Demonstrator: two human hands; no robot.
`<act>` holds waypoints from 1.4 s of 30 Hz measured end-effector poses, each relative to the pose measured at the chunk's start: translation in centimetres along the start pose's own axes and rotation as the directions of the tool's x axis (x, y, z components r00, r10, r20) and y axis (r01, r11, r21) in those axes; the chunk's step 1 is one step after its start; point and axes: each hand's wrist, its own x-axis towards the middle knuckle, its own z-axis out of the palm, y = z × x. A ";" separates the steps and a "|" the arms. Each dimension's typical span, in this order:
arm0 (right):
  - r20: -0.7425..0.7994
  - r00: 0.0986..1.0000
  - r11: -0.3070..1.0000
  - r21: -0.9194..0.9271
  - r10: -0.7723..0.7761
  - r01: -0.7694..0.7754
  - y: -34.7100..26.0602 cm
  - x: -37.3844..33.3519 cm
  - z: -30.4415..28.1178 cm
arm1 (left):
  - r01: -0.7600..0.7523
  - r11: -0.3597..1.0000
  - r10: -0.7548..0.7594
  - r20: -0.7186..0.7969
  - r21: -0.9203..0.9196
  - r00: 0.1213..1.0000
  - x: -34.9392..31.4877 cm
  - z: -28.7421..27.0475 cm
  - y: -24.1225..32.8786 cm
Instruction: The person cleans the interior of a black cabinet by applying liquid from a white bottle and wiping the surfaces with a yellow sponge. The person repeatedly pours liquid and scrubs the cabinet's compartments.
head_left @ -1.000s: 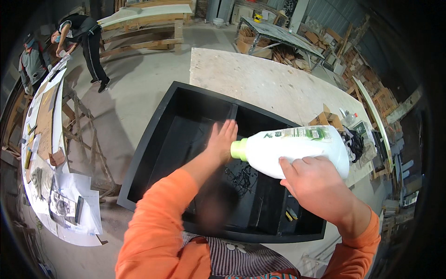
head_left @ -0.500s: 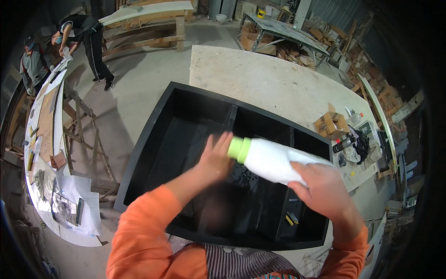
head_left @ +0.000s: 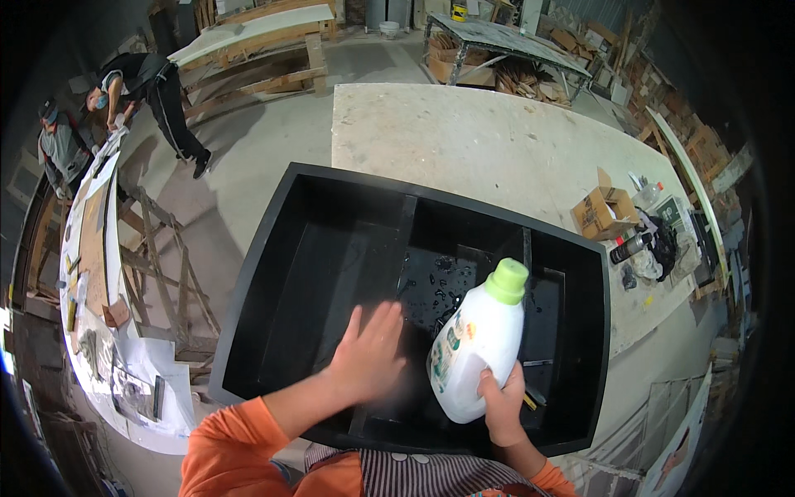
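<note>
My right hand (head_left: 503, 402) is closed round the handle of a white plastic detergent bottle (head_left: 474, 344) with a light green cap. The bottle leans, cap up and to the right, above a black open case (head_left: 356, 176) split by dividers. My left hand (head_left: 368, 352), slightly blurred, is over the left and middle compartments with its fingers stretched out and nothing in it. Wet drops (head_left: 439, 277) lie scattered on the black floor of the middle compartment. Beside my right hand, a yellow and black utility knife (head_left: 530, 402) lies in the right compartment, partly hidden.
A pale worktable (head_left: 464, 128) reaches behind the case. At its right stand a cardboard box (head_left: 603, 214), a dark spray can (head_left: 631, 247) and a black bag. Two co-workers (head_left: 149, 79) are at a long curved bench at the far left. A wooden trestle (head_left: 166, 265) stands left of the case.
The bottle has swung from lying nearly level to leaning cap-up, and is lower and nearer me. My left hand has come away from the cap and moved down.
</note>
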 end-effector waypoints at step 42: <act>0.012 1.000 0.949 -0.317 0.012 -0.008 0.8 1.4 -0.4 | 0.310 0.948 -0.307 0.049 -0.066 0.950 12.9 1.1 -5.1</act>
